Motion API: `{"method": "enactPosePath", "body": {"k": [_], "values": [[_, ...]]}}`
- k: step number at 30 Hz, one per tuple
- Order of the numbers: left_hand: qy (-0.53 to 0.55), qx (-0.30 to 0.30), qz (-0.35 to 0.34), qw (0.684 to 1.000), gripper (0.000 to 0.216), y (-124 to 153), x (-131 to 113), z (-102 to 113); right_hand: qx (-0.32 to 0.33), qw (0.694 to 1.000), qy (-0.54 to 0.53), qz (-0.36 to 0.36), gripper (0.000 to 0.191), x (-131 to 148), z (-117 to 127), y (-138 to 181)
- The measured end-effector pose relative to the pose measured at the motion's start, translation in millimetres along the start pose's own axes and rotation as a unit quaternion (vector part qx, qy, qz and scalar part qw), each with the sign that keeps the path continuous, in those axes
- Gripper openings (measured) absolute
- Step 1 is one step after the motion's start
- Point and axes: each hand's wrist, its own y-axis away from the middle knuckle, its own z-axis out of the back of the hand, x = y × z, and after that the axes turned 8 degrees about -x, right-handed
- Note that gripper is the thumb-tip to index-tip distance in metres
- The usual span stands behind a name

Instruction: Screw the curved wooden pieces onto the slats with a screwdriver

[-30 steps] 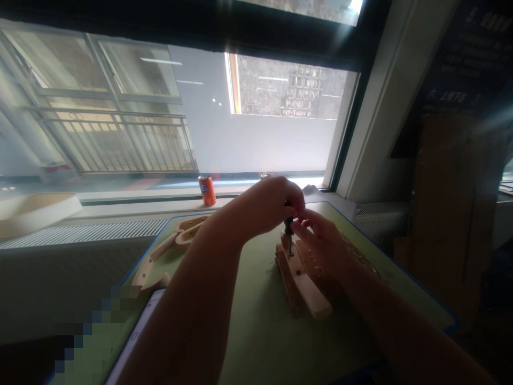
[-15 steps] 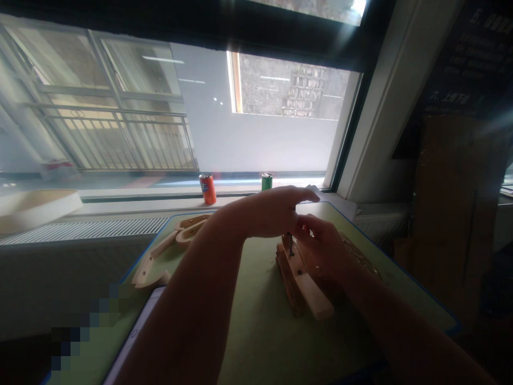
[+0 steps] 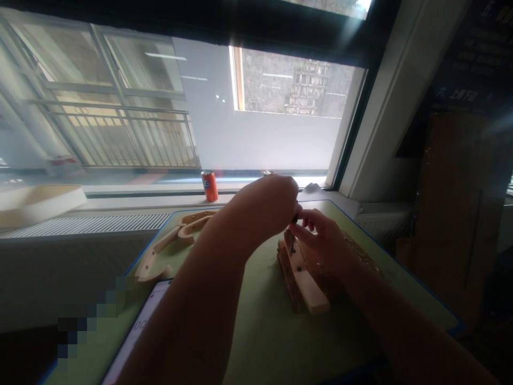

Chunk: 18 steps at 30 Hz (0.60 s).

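Observation:
A screwdriver (image 3: 293, 245) stands nearly upright, its metal shaft meeting a hole in a pale wooden piece (image 3: 311, 293). My left hand (image 3: 280, 200) is closed over the top of it, with the handle mostly hidden by my fingers. Lower down, my right hand (image 3: 320, 232) pinches around the upper shaft with thumb and fingers. The pale piece lies along a brown wooden block (image 3: 287, 283), and another dark hole or screw shows nearer its front end.
Several curved pale wooden parts (image 3: 150, 262) lie at the table's left. A phone-like screen (image 3: 138, 323) is partly behind my left forearm. A red can (image 3: 209, 186) stands on the windowsill. Clear plastic wrapping (image 3: 363, 256) lies right of my right hand. The table (image 3: 260, 342) is green.
My left hand has turned, its fingers going from stretched out to curled in around the screwdriver's top. My right hand stays at the shaft. The view has shifted slightly.

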Motion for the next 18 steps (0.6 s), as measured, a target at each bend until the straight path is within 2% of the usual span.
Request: {"method": "enactPosePath", "body": {"k": [2,4,6,10,18], "values": [[0.059,0.029,-0.047,0.997,0.021,2,11,0,0.023,1.0,-0.017,-0.004,0.023,1,0,1],[0.116,0.047,-0.058,0.99,0.021,4,19,1,0.038,0.999,-0.027,-0.016,0.023,1,-1,1],[0.138,0.039,-0.034,0.989,0.021,6,23,2,0.039,0.998,-0.031,-0.029,0.025,1,-2,0],[0.085,0.005,0.043,0.995,0.037,6,15,5,0.021,0.999,-0.025,-0.035,0.023,-2,-2,-1],[0.032,0.012,0.111,0.993,0.037,-4,3,3,0.05,0.997,-0.04,-0.045,0.025,-2,-1,-2]]}}
